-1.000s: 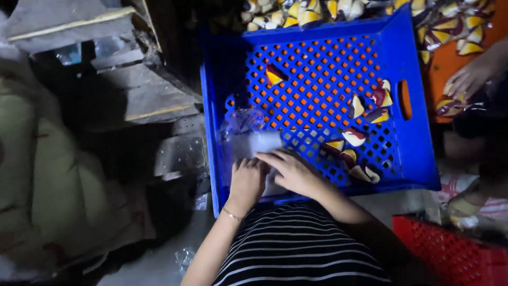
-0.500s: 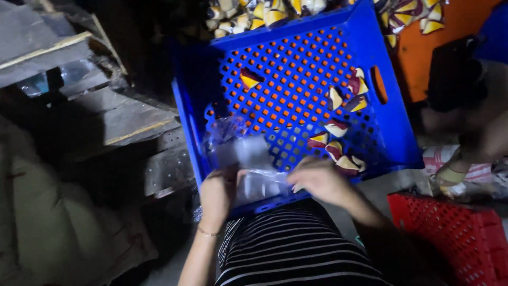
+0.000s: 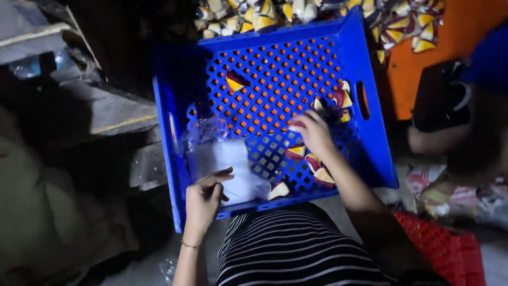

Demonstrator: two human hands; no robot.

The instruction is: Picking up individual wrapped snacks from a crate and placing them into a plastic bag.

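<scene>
A blue perforated plastic crate lies in front of me. My left hand rests on a clear plastic bag lying in the crate's near left corner, fingers curled on its edge. My right hand reaches into the crate's right half and closes on a small red and yellow wedge-shaped packet. Several more of these packets lie loose on the crate floor near that hand, and one sits alone toward the far left.
A heap of the same packets lies beyond the crate's far wall, partly on an orange surface. Another person sits at the right. A red crate stands at bottom right. Wooden boards and sacks fill the left.
My right hand has left the bag and moved up and right into the crate, onto a packet. The left hand stays on the bag. The view has shifted, putting the crate more centrally.
</scene>
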